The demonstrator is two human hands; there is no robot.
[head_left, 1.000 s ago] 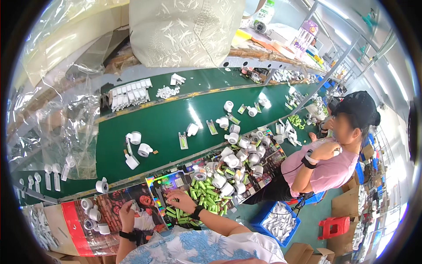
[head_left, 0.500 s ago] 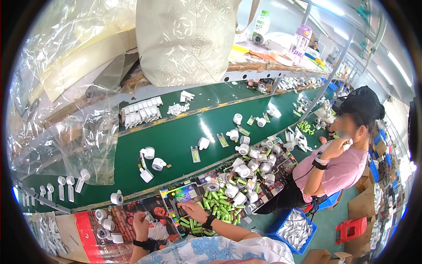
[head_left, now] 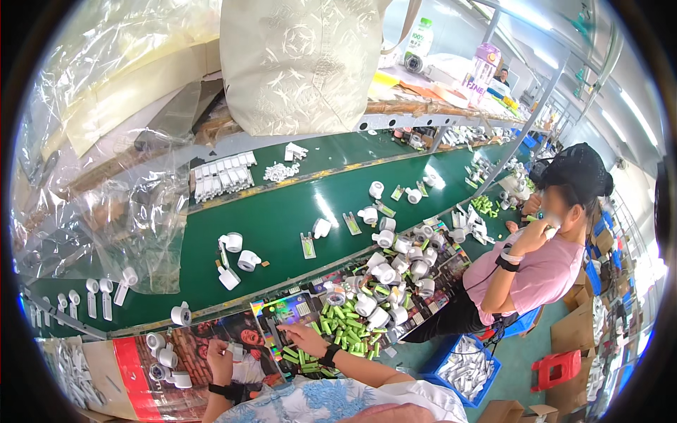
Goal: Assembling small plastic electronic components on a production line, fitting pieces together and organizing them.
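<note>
My left hand [head_left: 220, 361] is closed above the printed board at the lower middle, with a small pale part [head_left: 238, 350] at its fingertips; its exact kind is too small to make out. My right hand [head_left: 306, 340] reaches in from the right with fingers stretched out, over the left edge of a heap of green cylindrical cells [head_left: 347, 330]. Past the cells lies a pile of white round-headed parts [head_left: 384, 273]. Several more white round-headed parts [head_left: 164, 354] rest on the board, left of my left hand.
A green conveyor belt [head_left: 275, 218] runs beyond the board, carrying scattered white parts. Above it a shelf holds a cream bag [head_left: 296, 70] and bottles; clear plastic sheeting [head_left: 106, 211] hangs at left. A co-worker in a pink shirt [head_left: 539, 264] sits at right, near a blue crate [head_left: 465, 366].
The whole view has shifted slightly. A pale part now shows at my left fingertips. My right hand stays at the edge of the green cells.
</note>
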